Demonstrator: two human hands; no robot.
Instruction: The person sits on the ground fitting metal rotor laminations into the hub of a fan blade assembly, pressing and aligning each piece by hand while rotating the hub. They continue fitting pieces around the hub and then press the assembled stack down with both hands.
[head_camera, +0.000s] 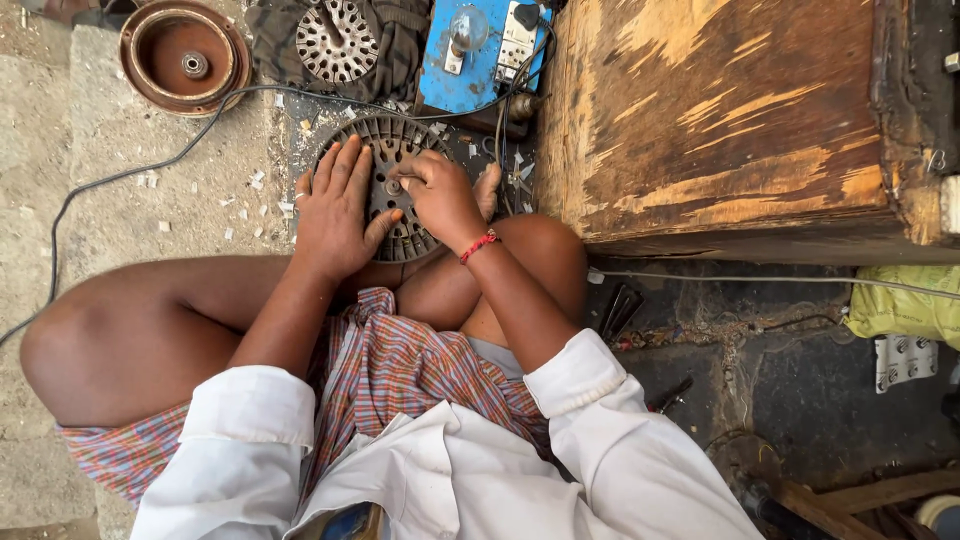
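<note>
Person's sitting cross-legged on the floor (150, 150) with a round slotted metal disc (392, 140) in front of the knees. Left hand (335, 215) lies flat on the disc's left side, fingers spread. Right hand (440, 195), red thread on the wrist, pinches at the disc's centre hub. Behind it sit a blue box (465, 70) with a bulb, a second slotted disc (337, 40) on dark cloth, and a rusty round cover (185, 60). Big worn wooden box (720, 120) on the right.
</note>
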